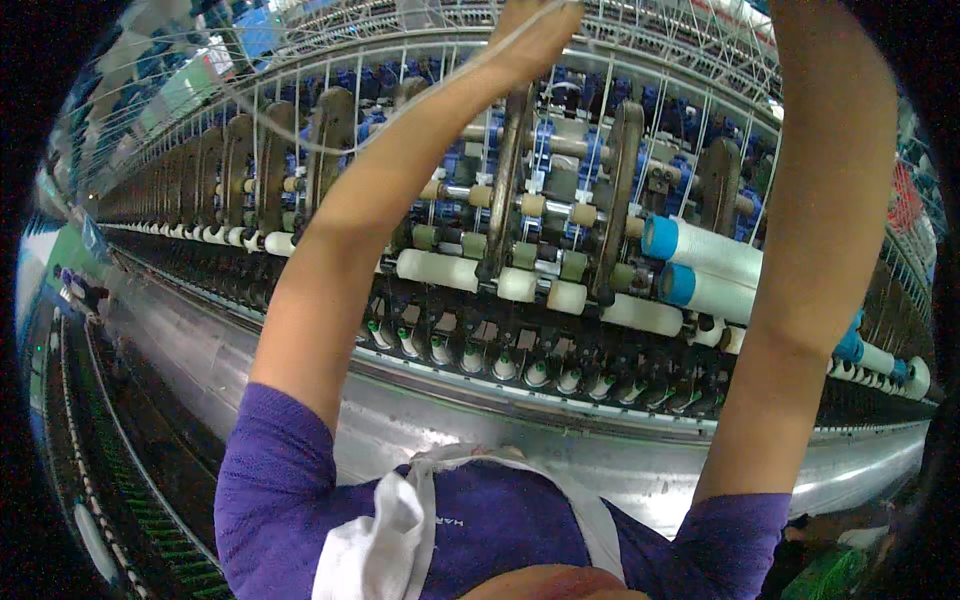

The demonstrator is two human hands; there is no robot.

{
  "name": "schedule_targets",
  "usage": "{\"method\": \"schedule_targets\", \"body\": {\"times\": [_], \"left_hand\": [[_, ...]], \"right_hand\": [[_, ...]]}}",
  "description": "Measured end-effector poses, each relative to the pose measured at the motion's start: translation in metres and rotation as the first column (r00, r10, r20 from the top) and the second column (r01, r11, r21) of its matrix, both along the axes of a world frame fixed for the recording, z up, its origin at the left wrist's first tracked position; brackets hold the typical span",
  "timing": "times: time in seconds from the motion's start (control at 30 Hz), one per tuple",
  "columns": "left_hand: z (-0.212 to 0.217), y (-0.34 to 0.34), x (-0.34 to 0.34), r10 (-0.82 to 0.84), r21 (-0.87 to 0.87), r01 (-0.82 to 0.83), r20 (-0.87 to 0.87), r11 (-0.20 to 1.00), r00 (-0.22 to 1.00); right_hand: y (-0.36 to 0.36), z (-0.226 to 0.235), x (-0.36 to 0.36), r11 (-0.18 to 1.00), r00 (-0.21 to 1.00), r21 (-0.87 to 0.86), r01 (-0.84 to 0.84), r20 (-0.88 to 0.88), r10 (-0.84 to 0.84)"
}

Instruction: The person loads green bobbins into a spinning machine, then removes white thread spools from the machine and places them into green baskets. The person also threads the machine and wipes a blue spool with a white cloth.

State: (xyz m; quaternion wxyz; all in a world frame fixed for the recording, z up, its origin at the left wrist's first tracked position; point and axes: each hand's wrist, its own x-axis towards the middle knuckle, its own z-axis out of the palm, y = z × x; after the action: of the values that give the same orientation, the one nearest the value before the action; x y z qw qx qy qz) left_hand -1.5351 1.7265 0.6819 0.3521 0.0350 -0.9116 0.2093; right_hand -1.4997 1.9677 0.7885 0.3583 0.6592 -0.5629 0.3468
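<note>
Both my arms are raised over a long spinning frame [560, 150]. At the top edge my left hand [537, 38] is closed, with a loose white strand of roving [440, 95] at its fingers. The strand hangs in a slack loop over my left forearm and trails off to the left. My right forearm [830, 180] reaches up past the top edge, so my right hand is out of view. Two white bobbins with blue ends [710, 255] lie on the machine beside that forearm.
Dark pressure arms [622, 190] stand in a row above white rollers [438, 270]. Below them runs a line of spindles with white, green-topped bobbins [505, 362]. A metal ledge [400, 420] lies close to my body. Taut strands [700, 110] slant down from above. Another machine [120, 480] stands left.
</note>
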Motion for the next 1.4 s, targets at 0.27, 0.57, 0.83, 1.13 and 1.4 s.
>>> {"method": "schedule_targets", "body": {"times": [0.27,0.57,0.83,1.13,1.4], "left_hand": [[-0.009,-0.021,-0.046,-0.364,0.088,0.371,-0.086,0.925,0.928],[-0.006,-0.020,-0.047,-0.293,0.277,0.238,0.178,0.931,0.939],[-0.011,-0.015,-0.058,-0.151,-0.270,0.173,0.100,0.947,0.983],[-0.019,0.004,-0.040,0.105,-0.599,-0.022,0.104,0.801,0.989],[-0.031,0.020,-0.007,-0.121,0.453,0.048,0.134,0.890,0.984]], "right_hand": [[0.018,-0.019,-0.030,0.961,0.991,0.240,0.133,-0.002,-0.137],[0.021,-0.043,-0.031,0.938,0.988,0.312,0.151,-0.015,-0.154],[0.022,-0.056,-0.024,0.945,0.995,0.312,0.101,-0.026,-0.097],[0.019,-0.070,-0.018,0.953,0.998,0.299,0.052,-0.059,-0.036],[0.006,-0.087,-0.007,0.967,0.992,0.254,-0.016,-0.118,0.047]]}}
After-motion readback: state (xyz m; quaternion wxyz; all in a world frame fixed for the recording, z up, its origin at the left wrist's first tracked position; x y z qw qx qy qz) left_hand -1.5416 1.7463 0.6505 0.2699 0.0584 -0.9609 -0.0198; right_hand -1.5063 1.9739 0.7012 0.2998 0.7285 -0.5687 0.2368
